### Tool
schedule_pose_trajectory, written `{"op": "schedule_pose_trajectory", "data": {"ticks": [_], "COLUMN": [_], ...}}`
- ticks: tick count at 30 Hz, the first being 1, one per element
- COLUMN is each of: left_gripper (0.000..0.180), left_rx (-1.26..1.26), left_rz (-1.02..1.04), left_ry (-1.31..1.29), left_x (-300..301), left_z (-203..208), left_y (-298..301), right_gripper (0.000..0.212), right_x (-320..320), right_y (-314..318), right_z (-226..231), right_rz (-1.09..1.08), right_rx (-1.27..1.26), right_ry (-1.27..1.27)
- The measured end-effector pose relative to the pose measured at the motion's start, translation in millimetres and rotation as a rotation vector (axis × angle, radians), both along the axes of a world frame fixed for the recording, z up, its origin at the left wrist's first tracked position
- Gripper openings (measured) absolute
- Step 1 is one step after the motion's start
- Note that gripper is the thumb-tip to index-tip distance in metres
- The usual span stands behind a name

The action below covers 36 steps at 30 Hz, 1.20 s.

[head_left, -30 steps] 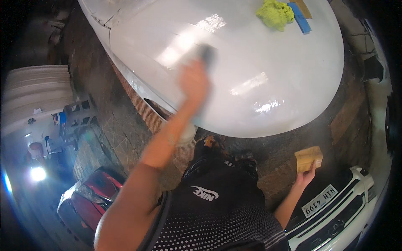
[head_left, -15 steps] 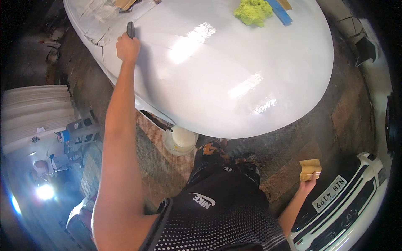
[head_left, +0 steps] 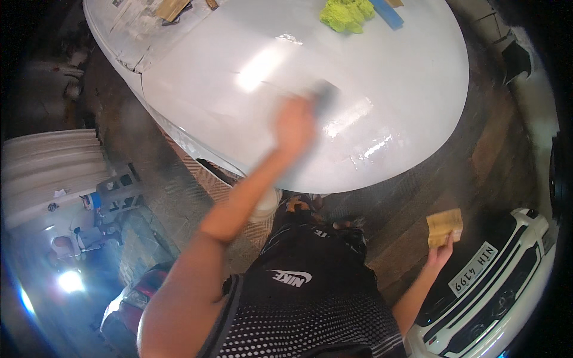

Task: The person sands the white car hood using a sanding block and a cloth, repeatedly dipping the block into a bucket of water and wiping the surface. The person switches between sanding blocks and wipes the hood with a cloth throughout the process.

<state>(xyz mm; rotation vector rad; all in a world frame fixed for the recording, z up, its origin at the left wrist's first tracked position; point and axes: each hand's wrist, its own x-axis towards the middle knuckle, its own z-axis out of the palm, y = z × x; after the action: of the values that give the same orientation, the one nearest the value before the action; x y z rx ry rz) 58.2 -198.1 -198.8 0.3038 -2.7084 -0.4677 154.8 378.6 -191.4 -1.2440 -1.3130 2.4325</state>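
My left hand [head_left: 293, 126], blurred by motion, is closed around a dark grey hand-sized block [head_left: 325, 97] over the middle of a glossy white car bonnet [head_left: 418, 119]. Blur hides whether the block touches the paint. Low on the right, away from the bonnet, my right hand [head_left: 440, 253] grips a folded yellow sheet [head_left: 444, 227], which looks like sandpaper. Wet-looking glints show on the bonnet near the block. At its far side lie a crumpled lime-green cloth [head_left: 347, 15] and a blue strip [head_left: 387, 13].
A pale bucket [head_left: 268, 206] stands below the bonnet's near edge, partly behind my left forearm. Another white car's front [head_left: 507, 298] is close at my right. Farther left are a grey stool [head_left: 122, 192] and another person [head_left: 86, 238]. Brown pieces [head_left: 173, 8] lie at the far left.
My left hand has swept right and nearer across the bonnet with the dark block, from its far left edge to the middle. My right hand still holds the yellow sheet, now turned flatter.
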Motion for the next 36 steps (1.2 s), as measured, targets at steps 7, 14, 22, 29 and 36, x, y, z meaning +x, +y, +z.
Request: {"op": "schedule_pose_trajectory", "data": {"ticks": [7,14,22,29,36], "left_gripper": [0.026,0.039,0.057,0.068,0.064], "left_rx": [-0.352,-0.065,0.591,0.352,0.328], "left_rz": [0.753,-0.159,-0.374,-0.159,0.078], "left_ry": [-0.137,-0.015,-0.21,0.043,0.247], "left_x": [15.3,16.3,66.2,103.5,152.4], "left_z": [73.1,-54.5,42.8,68.9,88.7], "left_y": [-214.4,170.7,201.3,219.4,235.9], "right_gripper": [0.056,0.045,0.037,0.034,0.03], "right_x": [87.7,-36.5,-40.1,-51.9,-37.5], "right_y": [44.1,-105.0,-199.8,-231.7,-225.5], "right_z": [-43.1,-10.2,23.9,50.2,80.9], "right_rz": [-0.088,0.358,0.577,0.815,1.063], "right_rx": [-0.04,0.01,-0.132,-0.331,-0.495], "right_ry": [-0.115,-0.066,0.115,0.219,0.289]}}
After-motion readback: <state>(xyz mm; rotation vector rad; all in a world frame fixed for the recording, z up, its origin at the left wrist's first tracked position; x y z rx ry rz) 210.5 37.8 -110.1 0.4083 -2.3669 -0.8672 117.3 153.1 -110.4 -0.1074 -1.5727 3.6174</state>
